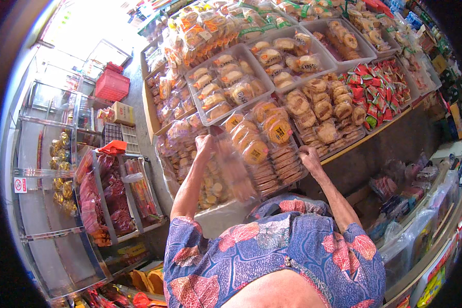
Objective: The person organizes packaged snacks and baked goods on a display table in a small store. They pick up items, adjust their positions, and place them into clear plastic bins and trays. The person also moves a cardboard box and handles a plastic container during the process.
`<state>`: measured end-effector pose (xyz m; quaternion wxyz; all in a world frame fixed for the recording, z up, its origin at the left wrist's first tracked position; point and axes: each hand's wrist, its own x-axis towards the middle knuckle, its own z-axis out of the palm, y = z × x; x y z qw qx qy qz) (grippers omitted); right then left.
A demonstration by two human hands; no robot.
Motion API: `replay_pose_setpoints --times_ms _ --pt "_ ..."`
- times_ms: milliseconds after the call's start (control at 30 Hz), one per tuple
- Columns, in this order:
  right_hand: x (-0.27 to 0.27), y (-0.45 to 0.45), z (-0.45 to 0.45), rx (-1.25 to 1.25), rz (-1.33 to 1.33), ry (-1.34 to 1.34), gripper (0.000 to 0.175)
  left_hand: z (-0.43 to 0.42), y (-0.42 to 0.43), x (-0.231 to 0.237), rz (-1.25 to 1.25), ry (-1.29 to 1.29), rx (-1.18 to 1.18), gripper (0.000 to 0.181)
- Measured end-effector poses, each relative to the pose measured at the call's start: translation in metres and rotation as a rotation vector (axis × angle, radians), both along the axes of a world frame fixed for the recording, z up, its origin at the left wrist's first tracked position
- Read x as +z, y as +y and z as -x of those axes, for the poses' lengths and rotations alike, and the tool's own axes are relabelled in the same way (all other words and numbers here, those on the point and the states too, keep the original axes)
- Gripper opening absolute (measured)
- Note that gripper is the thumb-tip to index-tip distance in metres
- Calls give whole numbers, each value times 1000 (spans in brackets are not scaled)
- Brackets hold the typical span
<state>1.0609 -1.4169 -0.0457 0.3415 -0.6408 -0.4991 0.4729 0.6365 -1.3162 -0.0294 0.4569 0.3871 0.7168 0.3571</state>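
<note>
A clear plastic tray (303, 174) of round, flat biscuits in clear wrappers stands before me at the display's front edge. Black writing marks several of the biscuit packs (255, 152). My left hand (205, 145) is curled at the tray's far left corner, its fingertips hidden. On the opposite side, my right hand (311, 158) grips the right rim with bent fingers. Between my arms, the tray's left side is blurred, and a stack of wrapped biscuits (236, 173) shows through it. Small round biscuits (211, 186) in clear packs lie below and left of it.
Beyond are plastic bins of wrapped buns (231, 82), more buns (283, 57) and red-green snack packets (379, 86). A wooden edge strip (364, 134) borders the display on the right. Metal shelving (48, 173), a red crate (112, 85) and a cardboard box (123, 113) stand left.
</note>
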Motion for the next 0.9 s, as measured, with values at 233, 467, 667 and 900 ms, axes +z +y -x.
replay_pose_setpoints --times_ms 233,467,667,900 --pt "32 7 -1 240 41 -162 32 12 5 6 -41 314 -180 29" --pt "82 19 -1 187 -88 -72 45 5 -29 26 -293 411 -48 44" --pt "31 50 23 166 -243 -160 84 -89 -105 39 -416 612 -123 83" --pt "9 62 54 106 -280 -8 95 -145 -170 13 -208 434 99 84"
